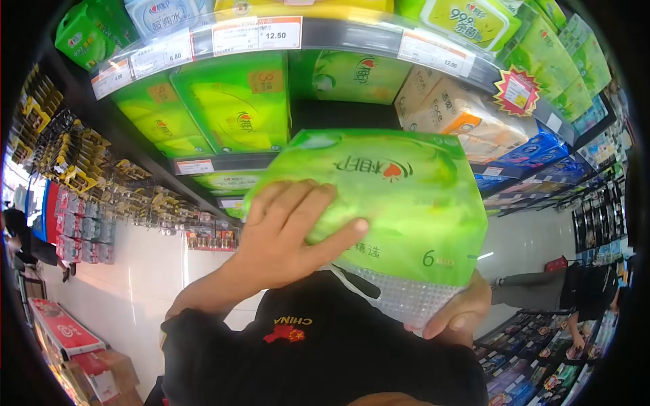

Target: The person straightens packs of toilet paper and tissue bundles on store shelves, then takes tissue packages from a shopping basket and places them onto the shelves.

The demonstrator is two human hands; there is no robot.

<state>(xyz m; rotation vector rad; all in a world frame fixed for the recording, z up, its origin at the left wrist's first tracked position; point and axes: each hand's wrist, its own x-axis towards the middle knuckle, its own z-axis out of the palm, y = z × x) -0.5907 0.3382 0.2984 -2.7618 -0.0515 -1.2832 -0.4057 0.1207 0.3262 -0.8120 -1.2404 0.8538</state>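
A large green pack of tissues [399,196], marked with a 6, is held tilted in front of my chest. My left hand [291,223] presses on its left side, fingers curved over the wrapper and thumb stretched across the front. At the lower right corner, my right hand [464,311] grips the pack from below, its thumb near the bottom edge. Beneath the green wrapper shows a clear, bumpy-textured plastic part [413,294]; whether it belongs to the pack I cannot tell. The pack hides most of my right fingers.
Just beyond the pack is a shelf with green tissue packs [233,105], another green pack [362,76] and orange-and-white Face packs [460,111]. Price tags line the shelf edge [345,34]. Hanging goods [68,155] line the left. Boxes [101,372] stand lower left; another person [575,291] is at right.
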